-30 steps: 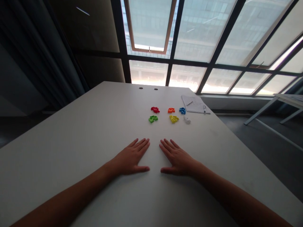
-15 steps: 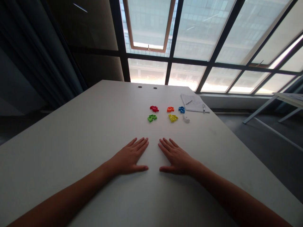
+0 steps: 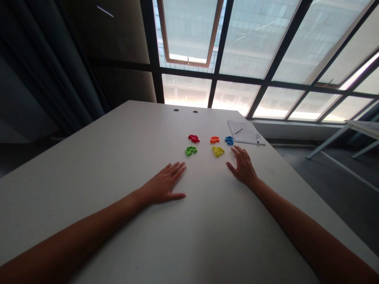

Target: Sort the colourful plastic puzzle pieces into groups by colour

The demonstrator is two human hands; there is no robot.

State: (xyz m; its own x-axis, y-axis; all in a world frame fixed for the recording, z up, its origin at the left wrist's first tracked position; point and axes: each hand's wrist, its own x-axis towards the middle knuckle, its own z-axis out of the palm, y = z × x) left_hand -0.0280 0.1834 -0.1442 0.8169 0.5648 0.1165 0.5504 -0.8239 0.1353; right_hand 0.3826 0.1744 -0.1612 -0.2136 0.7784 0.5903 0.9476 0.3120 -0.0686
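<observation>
My left hand [image 3: 164,183] is open, palm down over the white table [image 3: 97,157], its fingertips a little short of the green puzzle piece [image 3: 191,151]. My right hand [image 3: 243,165] is open too, thumb apart from the fingers, and it covers the spot of the white piece, which is hidden. Just beyond its fingertips lies the blue puzzle piece [image 3: 229,140]. To its left is the yellow puzzle piece [image 3: 218,151]. Behind that sit the orange puzzle piece [image 3: 214,139] and, farther left, the red puzzle piece [image 3: 194,138].
Sheets of paper [image 3: 244,132] lie at the table's right edge, with a pen [image 3: 238,130] on them and another pen [image 3: 257,139] beside the lower corner. Two round holes are near the far edge. A second table [image 3: 363,128] stands off to the right, and windows line the back.
My right hand has moved forward and right, over the white piece. My left hand has shifted slightly forward. The view has tilted a little; the other pieces lie as before.
</observation>
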